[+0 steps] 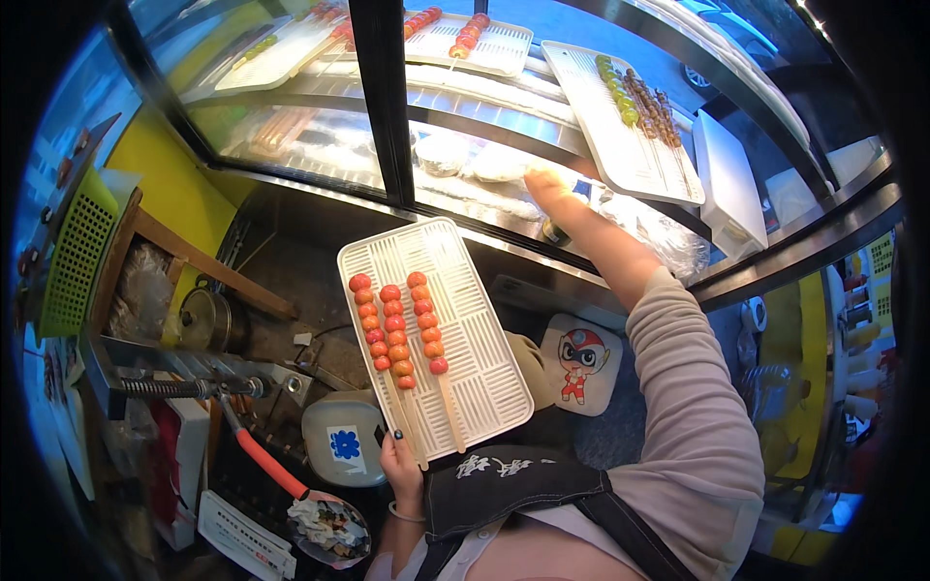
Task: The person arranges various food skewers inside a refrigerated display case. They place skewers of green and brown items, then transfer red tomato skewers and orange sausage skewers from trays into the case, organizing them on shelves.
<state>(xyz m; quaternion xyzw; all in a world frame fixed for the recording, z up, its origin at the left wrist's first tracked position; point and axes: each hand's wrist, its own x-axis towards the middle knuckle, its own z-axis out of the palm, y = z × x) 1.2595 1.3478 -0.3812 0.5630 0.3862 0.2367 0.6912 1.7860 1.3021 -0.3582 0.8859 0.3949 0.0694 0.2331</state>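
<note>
My left hand (401,468) grips the lower left corner of a white slatted plastic tray (483,348). On that tray lie several skewers of glazed red fruit (396,338), their flat wooden sticks pointing towards me. My right arm reaches into the lit glass display case, where my right hand (548,185) is near wrapped items on the lower level; its fingers are washed out by glare. Above it, a white tray (617,163) on the upper shelf bears a skewer of green fruit (617,91) and several dark brown skewers (654,109). Another tray (508,51) holds red skewers.
A black metal post (381,102) divides the case openings. A white plastic box (729,185) stands at the upper right. Lower left are a lidded pot (207,316), a grey lidded bin (345,465) and an open waste bag (330,526). A stool with a cartoon figure (588,363) stands below the case.
</note>
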